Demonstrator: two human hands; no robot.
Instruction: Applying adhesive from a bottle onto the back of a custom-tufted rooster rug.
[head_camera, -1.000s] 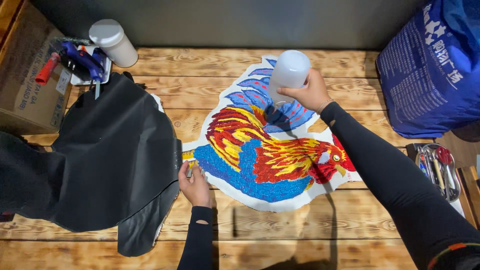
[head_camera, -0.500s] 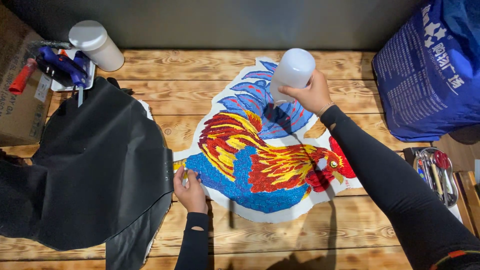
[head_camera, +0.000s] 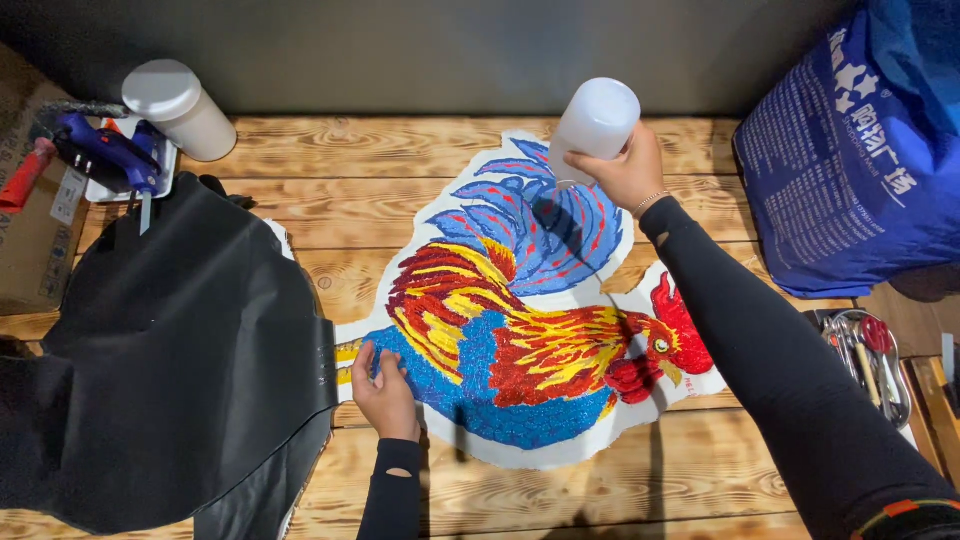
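One rooster picture (head_camera: 520, 330) lies on the table (head_camera: 400, 160); two white bottles: right hand (head_camera: 620, 170) grips one (head_camera: 595, 120), left hand (head_camera: 385, 390) presses flat, fingers spread narrowly.

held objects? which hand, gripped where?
Right hand grips the white plastic squeeze bottle around its lower body, tipped nozzle-down. Left hand holds nothing, pressing flat on the glittery multicoloured rooster cutout.

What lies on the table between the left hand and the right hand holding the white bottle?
In the head view, only the colourful rooster picture lies between the left hand and the right hand with its white bottle.
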